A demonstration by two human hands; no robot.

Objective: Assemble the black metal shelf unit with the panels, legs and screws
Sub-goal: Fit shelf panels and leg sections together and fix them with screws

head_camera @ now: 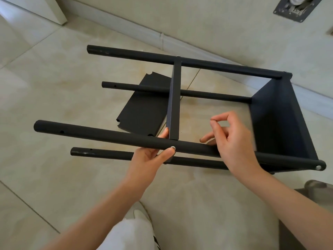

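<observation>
Grip: left hand (151,156), lower centre of frame, holds the nearest leg (100,137) from beneath, thumb pressing a silver screw (173,147) into the tube while a fingertip steadies the lower end of the middle panel (173,105). Right hand (232,139), centre right and motion-blurred, has thumb and forefinger pinched together; whether a small screw sits between them cannot be told. Item: black metal shelf unit, part-built, lying on its side on pale floor tiles (45,91) across the middle of the frame. Four tubular legs run left to right; the end panel (277,120) is fixed at right, with a screw head (318,167) showing at the near corner. Middle panel stands edge-on between the upper far leg (180,60) and the nearest leg. One loose panel (144,109) lies flat on the floor behind, centre left. Handling, as judged: thin sheet and hollow tube, probably light but stiff; the painted tube looks smooth and liable to roll or twist until screwed. Panel edges may be sharp. Best held on the tube close to the joint, as here, not by the free leg ends, where leverage could strain the loose fixing.
</observation>
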